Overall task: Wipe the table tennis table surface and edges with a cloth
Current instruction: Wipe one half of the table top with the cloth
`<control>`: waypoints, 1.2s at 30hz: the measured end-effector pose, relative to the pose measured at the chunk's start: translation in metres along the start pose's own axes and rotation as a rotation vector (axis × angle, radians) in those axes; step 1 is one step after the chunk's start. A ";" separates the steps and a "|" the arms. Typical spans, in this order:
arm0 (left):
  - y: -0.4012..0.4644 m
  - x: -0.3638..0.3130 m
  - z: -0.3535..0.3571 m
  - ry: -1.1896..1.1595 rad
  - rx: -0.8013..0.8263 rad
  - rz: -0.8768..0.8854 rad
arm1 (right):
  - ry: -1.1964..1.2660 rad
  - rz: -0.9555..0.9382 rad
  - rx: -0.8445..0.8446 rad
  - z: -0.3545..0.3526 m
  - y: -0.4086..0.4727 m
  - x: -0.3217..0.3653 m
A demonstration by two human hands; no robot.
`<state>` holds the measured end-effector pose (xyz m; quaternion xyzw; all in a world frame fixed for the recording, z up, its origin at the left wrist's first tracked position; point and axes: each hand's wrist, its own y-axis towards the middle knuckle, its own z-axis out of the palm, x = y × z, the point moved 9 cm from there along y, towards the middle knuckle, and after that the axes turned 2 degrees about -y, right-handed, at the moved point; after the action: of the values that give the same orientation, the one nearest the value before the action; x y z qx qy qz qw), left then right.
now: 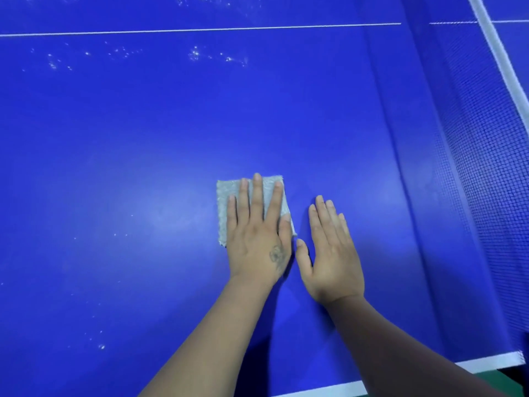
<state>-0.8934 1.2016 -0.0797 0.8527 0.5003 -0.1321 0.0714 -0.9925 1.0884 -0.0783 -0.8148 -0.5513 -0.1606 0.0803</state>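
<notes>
On smooth blue table tennis table [143, 153]: square grey textured cloth [221, 213] is pressed flat by left hand [257, 239], fingers straight; right hand [332, 253] is laid beside, fingers extended, touching bare surface near mesh net [486, 167].

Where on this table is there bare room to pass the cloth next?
Bare blue surface runs left of the cloth and ahead to the white centre line, with white specks there. Tighter rightward: the right hand lies beside the left hand, then the net.

left hand [256, 242] presses a grey cloth [226, 207] flat on the blue table [114, 167]; right hand [332, 253] rests flat beside it.
</notes>
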 end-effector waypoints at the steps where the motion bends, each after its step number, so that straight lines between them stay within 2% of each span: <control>1: -0.011 -0.004 0.002 0.001 0.012 0.021 | -0.001 0.004 0.007 0.001 0.000 0.000; 6: -0.066 0.009 -0.002 0.019 0.043 -0.011 | -0.013 -0.003 0.011 0.001 0.000 0.001; 9: -0.075 0.045 -0.012 0.036 0.041 -0.113 | -0.012 -0.005 0.005 0.002 0.000 0.000; 13: -0.037 0.092 -0.025 0.027 -0.007 -0.264 | -0.015 -0.004 -0.007 0.001 -0.001 0.000; 17: 0.030 0.092 -0.024 -0.008 -0.040 -0.333 | -0.022 -0.007 -0.025 0.000 -0.001 0.000; 19: 0.057 0.072 -0.017 -0.026 -0.014 -0.295 | -0.019 -0.018 -0.033 -0.001 -0.001 0.001; 22: 0.069 0.028 -0.006 -0.024 0.004 -0.105 | -0.010 -0.019 -0.029 0.000 -0.001 0.001; 25: 0.041 -0.003 -0.003 -0.013 0.011 0.077 | 0.041 0.010 -0.086 -0.009 0.007 -0.005; 28: 0.005 0.002 -0.004 0.016 0.052 0.122 | 0.063 -0.011 -0.141 -0.022 0.044 -0.007; 32: -0.007 0.047 -0.013 0.044 0.059 -0.038 | 0.032 -0.071 -0.167 -0.028 0.117 0.001; 36: 0.036 0.096 -0.025 0.067 0.015 -0.258 | -0.021 -0.076 -0.105 -0.013 0.186 0.007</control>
<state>-0.8138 1.2705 -0.0848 0.7858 0.6068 -0.1154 0.0310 -0.8202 1.0202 -0.0552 -0.7981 -0.5733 -0.1836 0.0254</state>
